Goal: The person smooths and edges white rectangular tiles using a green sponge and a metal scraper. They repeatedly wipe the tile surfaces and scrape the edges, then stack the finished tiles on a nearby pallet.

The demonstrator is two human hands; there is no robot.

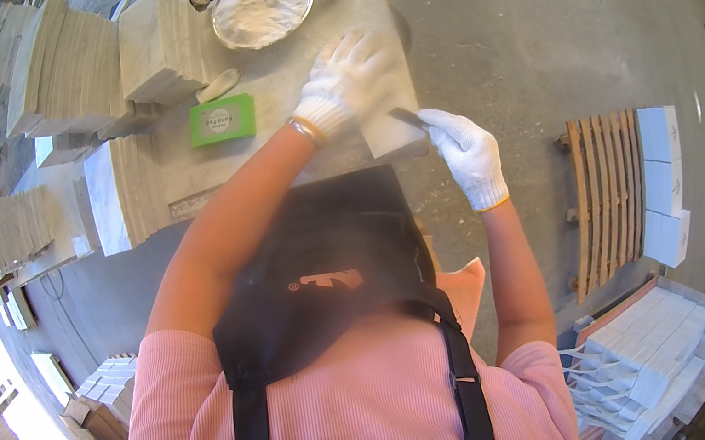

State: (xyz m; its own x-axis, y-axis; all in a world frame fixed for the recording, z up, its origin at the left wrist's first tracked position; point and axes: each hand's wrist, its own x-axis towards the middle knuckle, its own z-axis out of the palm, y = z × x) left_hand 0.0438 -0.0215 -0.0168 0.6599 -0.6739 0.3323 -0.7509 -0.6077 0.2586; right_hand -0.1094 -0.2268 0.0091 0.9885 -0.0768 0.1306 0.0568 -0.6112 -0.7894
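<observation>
At the worktop's (pixel 281 91) near edge, a pale stone tile (pixel 390 133) is pinned flat under the gloved left hand (pixel 346 79), fingers spread, so it is kept from shifting; at three o'clock the right hand (pixel 468 154), fingers pinched together, holds a dark flat blade (pixel 409 118) against the tile's edge; a bowl of white powder (pixel 262 7) is kept at eleven o'clock, a green box (pixel 222 119) at nine.

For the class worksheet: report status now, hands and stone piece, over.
Left gloved hand flat on pale square stone tile. Right gloved hand grips dark flat scraper blade at tile's edge. Nothing obstructing.
</observation>
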